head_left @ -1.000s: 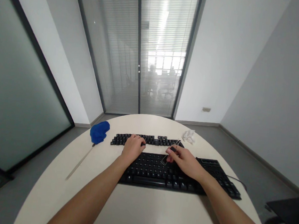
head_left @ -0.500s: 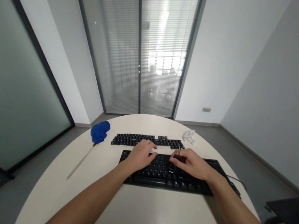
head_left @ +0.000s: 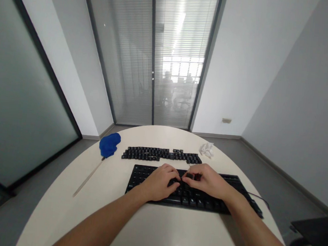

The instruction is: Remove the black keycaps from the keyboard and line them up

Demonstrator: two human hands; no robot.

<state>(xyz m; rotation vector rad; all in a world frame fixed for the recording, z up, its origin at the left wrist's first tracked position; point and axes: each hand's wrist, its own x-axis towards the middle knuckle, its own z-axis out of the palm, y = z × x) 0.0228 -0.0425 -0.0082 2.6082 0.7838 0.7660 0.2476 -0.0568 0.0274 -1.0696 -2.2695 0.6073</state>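
Observation:
A black keyboard (head_left: 200, 203) lies near the front of the round table, under both my hands. My right hand (head_left: 206, 181) is closed around a small dark-handled tool (head_left: 189, 175), which looks like a keycap puller, held above the keys. Right beside it, my left hand (head_left: 163, 182) has thumb and fingertips drawn together at the tool's lower end; anything pinched there is too small to make out. Loose black keycaps (head_left: 144, 152) lie in rows behind the keyboard.
A blue cloth duster (head_left: 109, 145) with a thin stick handle rests on the left of the table (head_left: 154, 229). Crumpled white tissue (head_left: 207, 149) sits at the back right. The keyboard's cable (head_left: 260, 198) runs off to the right. A chair (head_left: 316, 234) stands at lower right.
My left hand has moved right and nearer to me, its fingers closing in beside the tool. My right hand has shifted slightly left with the tool.

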